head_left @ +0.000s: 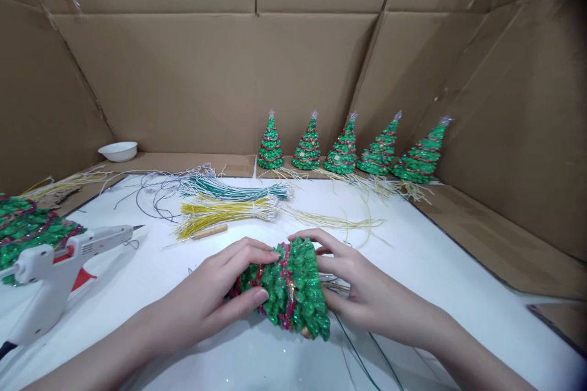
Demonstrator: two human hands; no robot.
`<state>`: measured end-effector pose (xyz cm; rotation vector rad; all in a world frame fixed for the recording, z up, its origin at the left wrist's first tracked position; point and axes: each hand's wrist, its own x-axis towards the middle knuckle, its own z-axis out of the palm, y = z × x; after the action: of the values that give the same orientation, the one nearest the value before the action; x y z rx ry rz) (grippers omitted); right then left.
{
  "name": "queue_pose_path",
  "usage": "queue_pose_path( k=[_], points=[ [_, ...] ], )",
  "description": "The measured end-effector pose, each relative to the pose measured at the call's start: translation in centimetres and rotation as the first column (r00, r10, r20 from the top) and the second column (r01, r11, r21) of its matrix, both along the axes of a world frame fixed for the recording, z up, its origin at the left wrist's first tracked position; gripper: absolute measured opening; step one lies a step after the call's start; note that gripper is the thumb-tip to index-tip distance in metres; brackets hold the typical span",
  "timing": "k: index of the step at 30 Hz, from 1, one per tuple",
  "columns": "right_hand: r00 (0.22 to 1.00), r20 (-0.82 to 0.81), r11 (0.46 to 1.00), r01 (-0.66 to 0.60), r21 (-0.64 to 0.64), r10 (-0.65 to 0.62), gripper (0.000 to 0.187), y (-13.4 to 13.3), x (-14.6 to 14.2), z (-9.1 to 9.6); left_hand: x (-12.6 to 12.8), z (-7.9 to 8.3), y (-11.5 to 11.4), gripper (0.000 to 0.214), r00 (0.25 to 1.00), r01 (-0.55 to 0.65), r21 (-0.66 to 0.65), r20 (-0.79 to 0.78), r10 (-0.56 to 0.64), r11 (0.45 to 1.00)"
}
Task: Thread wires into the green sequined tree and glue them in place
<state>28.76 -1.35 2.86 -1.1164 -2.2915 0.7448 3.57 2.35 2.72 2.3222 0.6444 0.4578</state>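
Note:
A small green glittery tree (291, 287) with red trim lies on its side on the white table (435, 269) in front of me. My left hand (215, 293) wraps its narrow end, fingers curled over the top and thumb under. My right hand (362, 290) grips the wide base end, fingers closed around it. Thin wires trail from the base toward me.
A white glue gun (59, 263) rests at the left, next to a pile of green trees (22, 226). Bundles of yellow (224, 217) and green wires (233, 190) lie behind. Several finished trees (343, 149) stand in a row at the back; a white bowl (118, 150) sits far left. Cardboard walls surround.

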Motion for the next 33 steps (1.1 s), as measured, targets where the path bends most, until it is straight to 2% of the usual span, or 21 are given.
queue_pose_path(
  k=[13, 33],
  points=[
    [0.998, 0.066, 0.999, 0.011, -0.047, -0.008, 0.025, -0.56, 0.16, 0.58, -0.06, 0.06, -0.03, 0.030, 1.000, -0.001, -0.006, 0.001, 0.001, 1.000],
    [0.996, 0.088, 0.999, 0.021, -0.030, -0.019, 0.030, -0.62, -0.08, 0.74, -0.04, 0.10, -0.29, 0.031, 1.000, -0.012, 0.002, 0.000, 0.012, 1.000]
  ],
)
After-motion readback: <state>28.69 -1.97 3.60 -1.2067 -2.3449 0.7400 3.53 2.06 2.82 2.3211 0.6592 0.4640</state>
